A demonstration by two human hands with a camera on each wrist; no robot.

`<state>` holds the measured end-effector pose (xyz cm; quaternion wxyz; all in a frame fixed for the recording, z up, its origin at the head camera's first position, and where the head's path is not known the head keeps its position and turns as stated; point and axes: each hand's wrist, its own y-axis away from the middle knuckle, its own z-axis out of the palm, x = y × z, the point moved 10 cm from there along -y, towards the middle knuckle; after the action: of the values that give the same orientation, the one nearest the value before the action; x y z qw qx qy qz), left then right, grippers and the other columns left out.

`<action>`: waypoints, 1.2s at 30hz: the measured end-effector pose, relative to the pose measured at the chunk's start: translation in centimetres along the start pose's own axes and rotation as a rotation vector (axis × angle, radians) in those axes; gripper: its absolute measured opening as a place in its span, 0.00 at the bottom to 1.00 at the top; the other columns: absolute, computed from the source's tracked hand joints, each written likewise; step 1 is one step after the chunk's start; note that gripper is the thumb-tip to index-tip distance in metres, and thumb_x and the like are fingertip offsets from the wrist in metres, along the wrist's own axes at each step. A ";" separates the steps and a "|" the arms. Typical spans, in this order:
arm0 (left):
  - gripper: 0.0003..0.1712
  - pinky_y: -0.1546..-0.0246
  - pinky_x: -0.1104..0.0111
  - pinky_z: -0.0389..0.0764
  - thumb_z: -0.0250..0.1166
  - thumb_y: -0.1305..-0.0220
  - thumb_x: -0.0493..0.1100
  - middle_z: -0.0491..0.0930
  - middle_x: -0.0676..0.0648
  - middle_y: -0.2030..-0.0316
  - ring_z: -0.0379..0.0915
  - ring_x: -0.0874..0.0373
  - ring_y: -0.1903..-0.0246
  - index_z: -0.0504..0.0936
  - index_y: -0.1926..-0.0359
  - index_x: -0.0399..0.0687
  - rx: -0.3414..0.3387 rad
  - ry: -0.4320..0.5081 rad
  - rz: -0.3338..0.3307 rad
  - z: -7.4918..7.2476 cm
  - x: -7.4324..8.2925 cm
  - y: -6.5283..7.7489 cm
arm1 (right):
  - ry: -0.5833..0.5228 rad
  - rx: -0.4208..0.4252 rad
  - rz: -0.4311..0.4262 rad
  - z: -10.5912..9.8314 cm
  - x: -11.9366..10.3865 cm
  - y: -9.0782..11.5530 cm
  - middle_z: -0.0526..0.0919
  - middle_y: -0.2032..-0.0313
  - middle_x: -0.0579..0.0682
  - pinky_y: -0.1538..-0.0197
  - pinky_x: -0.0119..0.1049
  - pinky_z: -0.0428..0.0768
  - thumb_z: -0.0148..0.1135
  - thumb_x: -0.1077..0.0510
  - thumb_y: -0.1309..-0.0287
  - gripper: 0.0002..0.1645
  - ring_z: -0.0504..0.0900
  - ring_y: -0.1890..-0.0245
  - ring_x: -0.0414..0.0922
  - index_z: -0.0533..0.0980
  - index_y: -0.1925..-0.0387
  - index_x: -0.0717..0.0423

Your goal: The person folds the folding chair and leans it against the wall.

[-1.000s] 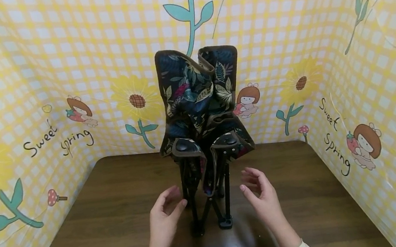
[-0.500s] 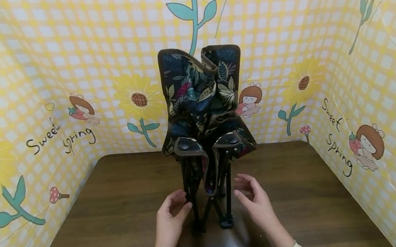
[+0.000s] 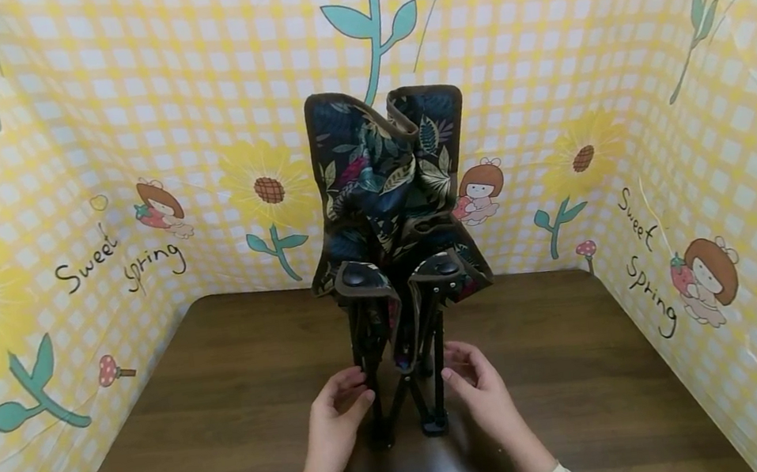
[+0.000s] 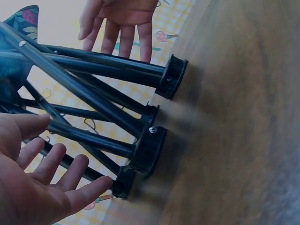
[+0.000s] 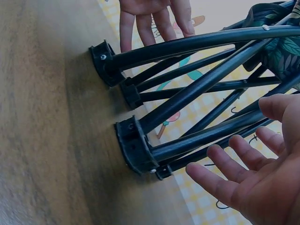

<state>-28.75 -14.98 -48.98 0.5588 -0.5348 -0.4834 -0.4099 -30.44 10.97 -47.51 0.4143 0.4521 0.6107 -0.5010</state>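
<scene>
A small folding chair (image 3: 381, 180) in dark leaf-patterned fabric stands upright and half folded on the wooden table, its backrest creased down the middle. Its thin black metal legs (image 4: 93, 136) cross each other and end in black plastic feet (image 5: 133, 143). My left hand (image 3: 334, 421) is at the left front leg, thumb tip right by the tube and fingers loosely spread. On the other side, my right hand (image 3: 481, 390) is held alike at the right front leg, palm facing inward. Both wrist views show relaxed fingers not wrapped round the tubes.
The brown wooden table (image 3: 238, 366) lies under the chair. Yellow checked cloth (image 3: 187, 94) with sunflowers and cartoon figures walls in the back and both sides, close behind the chair's backrest.
Both hands have drawn inward to the chair's front legs, the right one moving further left. The chair stays in place; the head view has shifted slightly.
</scene>
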 end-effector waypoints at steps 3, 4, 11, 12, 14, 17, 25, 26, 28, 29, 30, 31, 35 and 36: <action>0.21 0.48 0.73 0.81 0.70 0.34 0.34 0.84 0.42 0.48 0.82 0.46 0.46 0.81 0.41 0.44 -0.019 0.008 -0.002 0.4 -0.3 -0.1 | -0.027 -0.009 0.009 0.2 0.2 -0.1 0.79 0.41 0.58 0.49 0.46 0.86 0.60 0.61 0.28 0.23 0.81 0.42 0.56 0.72 0.34 0.54; 0.20 0.48 0.73 0.81 0.69 0.33 0.34 0.84 0.42 0.48 0.82 0.47 0.47 0.81 0.41 0.44 -0.022 0.007 -0.006 0.6 -0.4 -0.1 | -0.041 -0.012 0.014 0.3 0.3 -0.1 0.79 0.41 0.60 0.50 0.49 0.87 0.59 0.62 0.27 0.23 0.80 0.42 0.57 0.72 0.34 0.55; 0.19 0.50 0.73 0.80 0.66 0.31 0.33 0.84 0.41 0.48 0.81 0.48 0.48 0.81 0.41 0.43 -0.031 0.005 -0.008 1.1 -0.7 -0.2 | -0.096 -0.020 0.071 0.8 0.9 0.1 0.77 0.42 0.63 0.54 0.53 0.87 0.57 0.66 0.27 0.22 0.80 0.44 0.58 0.71 0.35 0.57; 0.19 0.52 0.73 0.81 0.66 0.31 0.33 0.84 0.40 0.49 0.81 0.49 0.49 0.81 0.41 0.43 -0.034 0.008 -0.007 1.2 -0.7 -0.3 | -0.098 -0.017 0.076 0.9 0.9 0.1 0.77 0.42 0.63 0.54 0.53 0.87 0.57 0.66 0.28 0.22 0.80 0.44 0.58 0.71 0.35 0.57; 0.19 0.55 0.71 0.83 0.66 0.31 0.33 0.84 0.37 0.49 0.82 0.50 0.51 0.81 0.41 0.41 -0.037 0.014 -0.003 1.4 -0.8 -0.3 | -0.099 -0.009 0.085 0.9 1.0 0.1 0.77 0.43 0.63 0.54 0.55 0.87 0.58 0.67 0.29 0.22 0.81 0.45 0.57 0.72 0.36 0.57; 0.19 0.61 0.68 0.85 0.67 0.31 0.33 0.83 0.34 0.50 0.82 0.52 0.55 0.80 0.40 0.40 -0.043 0.033 -0.009 1.6 -1.1 -0.3 | -0.090 0.003 0.091 1.0 1.3 0.0 0.78 0.44 0.63 0.55 0.55 0.87 0.59 0.68 0.30 0.21 0.82 0.47 0.55 0.72 0.38 0.58; 0.17 0.61 0.73 0.82 0.71 0.35 0.34 0.86 0.41 0.55 0.81 0.55 0.56 0.85 0.46 0.43 0.023 -0.009 0.038 1.0 -0.6 -0.4 | -0.057 0.052 0.083 0.9 1.8 -0.1 0.80 0.50 0.62 0.59 0.51 0.88 0.61 0.70 0.33 0.18 0.82 0.56 0.50 0.74 0.44 0.59; 0.16 0.62 0.73 0.82 0.71 0.35 0.34 0.86 0.42 0.56 0.81 0.55 0.57 0.85 0.46 0.44 0.030 -0.010 0.034 0.9 -0.6 -0.4 | -0.056 0.056 0.082 0.9 1.8 -0.1 0.80 0.51 0.62 0.60 0.51 0.88 0.61 0.70 0.33 0.18 0.82 0.57 0.50 0.74 0.44 0.59; 0.16 0.63 0.72 0.83 0.71 0.35 0.34 0.86 0.43 0.56 0.81 0.55 0.58 0.86 0.47 0.44 0.036 -0.007 0.024 0.8 -0.8 -0.3 | -0.055 0.061 0.079 0.9 1.8 -0.1 0.79 0.52 0.62 0.60 0.51 0.88 0.62 0.70 0.33 0.17 0.81 0.58 0.49 0.74 0.44 0.59; 0.16 0.64 0.70 0.84 0.70 0.35 0.34 0.86 0.43 0.56 0.81 0.55 0.59 0.86 0.47 0.45 0.035 -0.004 0.015 0.8 -0.9 -0.3 | -0.054 0.063 0.079 0.9 1.8 0.0 0.79 0.52 0.62 0.60 0.51 0.88 0.62 0.70 0.33 0.17 0.81 0.58 0.48 0.74 0.45 0.59; 0.16 0.64 0.69 0.85 0.70 0.35 0.33 0.86 0.42 0.56 0.81 0.56 0.59 0.85 0.46 0.44 0.033 -0.001 0.008 0.8 -1.0 -0.3 | -0.055 0.064 0.080 0.9 1.8 0.0 0.79 0.52 0.62 0.60 0.51 0.88 0.62 0.70 0.34 0.18 0.81 0.58 0.48 0.74 0.44 0.59; 0.16 0.64 0.67 0.86 0.70 0.35 0.33 0.86 0.42 0.56 0.81 0.56 0.60 0.85 0.46 0.44 0.032 0.004 0.000 0.8 -1.0 -0.3 | -0.057 0.064 0.082 0.9 1.7 0.0 0.79 0.52 0.62 0.60 0.51 0.88 0.63 0.70 0.34 0.18 0.81 0.57 0.48 0.74 0.44 0.59; 0.16 0.64 0.60 0.88 0.69 0.34 0.32 0.85 0.41 0.56 0.81 0.56 0.60 0.85 0.46 0.44 0.024 0.006 -0.024 0.8 -1.3 -0.3 | -0.072 0.066 0.088 0.9 1.7 0.0 0.79 0.53 0.62 0.61 0.52 0.88 0.64 0.71 0.35 0.19 0.82 0.57 0.48 0.74 0.44 0.59; 0.16 0.64 0.59 0.88 0.69 0.34 0.31 0.85 0.41 0.56 0.81 0.56 0.60 0.85 0.46 0.44 0.022 0.005 -0.027 0.8 -1.3 -0.4 | -0.078 0.067 0.087 0.9 1.7 0.0 0.79 0.53 0.62 0.62 0.51 0.88 0.64 0.71 0.36 0.20 0.82 0.57 0.48 0.74 0.44 0.59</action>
<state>-29.46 -14.25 -50.20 0.5603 -0.5210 -0.4935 -0.4135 -30.81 10.32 -49.30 0.4439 0.4721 0.5566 -0.5199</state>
